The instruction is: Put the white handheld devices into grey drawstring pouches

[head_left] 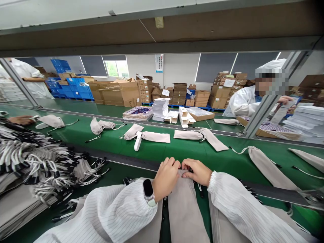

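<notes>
A long grey-beige drawstring pouch [186, 209] lies in front of me, its top end up at my fingers. My left hand [167, 175] grips the left side of the pouch's mouth, fingers curled; a watch is on that wrist. On the other side of the mouth, my right hand [196, 171] pinches the fabric. A cord with a black tip hangs below my right hand. More flat pouches lie under my forearms, including a stack [222, 219] on the right. Whether anything is inside the held pouch is hidden.
A big pile of pouches with white cords [43, 165] fills the left. Across the green conveyor belt [152, 155] lie several pouches and a white device [138, 141]. Beyond stand white boxes [160, 109] and a co-worker [243, 101]. A metal post [263, 113] rises at right; a shelf hangs overhead.
</notes>
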`<action>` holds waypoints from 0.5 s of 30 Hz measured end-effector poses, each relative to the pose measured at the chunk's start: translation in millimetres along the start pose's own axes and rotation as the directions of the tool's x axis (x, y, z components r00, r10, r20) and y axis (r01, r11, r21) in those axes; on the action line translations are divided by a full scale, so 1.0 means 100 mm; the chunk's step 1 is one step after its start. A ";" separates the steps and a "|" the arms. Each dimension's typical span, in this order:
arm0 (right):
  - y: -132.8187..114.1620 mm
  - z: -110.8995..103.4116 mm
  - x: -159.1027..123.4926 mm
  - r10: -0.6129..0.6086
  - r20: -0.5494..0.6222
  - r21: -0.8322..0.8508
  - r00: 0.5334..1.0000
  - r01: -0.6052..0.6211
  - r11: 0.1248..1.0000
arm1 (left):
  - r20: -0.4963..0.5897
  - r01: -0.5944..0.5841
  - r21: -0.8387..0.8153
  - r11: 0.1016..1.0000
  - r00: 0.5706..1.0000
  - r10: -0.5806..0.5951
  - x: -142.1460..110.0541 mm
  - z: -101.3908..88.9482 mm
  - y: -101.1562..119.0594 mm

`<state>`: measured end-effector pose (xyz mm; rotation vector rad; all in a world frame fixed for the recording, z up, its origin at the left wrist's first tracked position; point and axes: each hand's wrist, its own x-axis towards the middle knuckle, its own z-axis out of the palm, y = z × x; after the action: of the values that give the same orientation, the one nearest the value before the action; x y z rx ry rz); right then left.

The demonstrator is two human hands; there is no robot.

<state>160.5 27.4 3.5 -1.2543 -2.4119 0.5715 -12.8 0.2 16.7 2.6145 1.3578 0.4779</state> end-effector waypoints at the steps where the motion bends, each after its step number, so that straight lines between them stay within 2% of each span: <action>1: 0.00 0.00 0.00 -0.007 0.001 0.001 1.000 0.007 1.000 | -0.001 -0.006 0.013 1.000 1.000 0.006 0.00 0.00 0.00; 8: -0.01 0.00 -0.01 -0.036 0.018 -0.009 0.999 0.036 0.999 | 0.015 -0.029 0.054 0.998 0.999 0.028 0.00 -0.01 0.01; 11: 0.05 0.01 0.00 -0.050 0.028 0.001 0.998 0.050 0.999 | 0.086 -0.087 0.008 0.996 0.993 0.086 0.03 -0.06 0.00; 15: 0.13 0.02 0.00 -0.020 0.042 0.017 0.999 0.019 1.000 | 0.197 -0.178 -0.067 0.982 0.962 0.187 0.05 -0.17 -0.04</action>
<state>168.2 33.4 -4.7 -1.2223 -2.4461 0.6169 -19.2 7.0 32.8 2.6751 1.0363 0.2540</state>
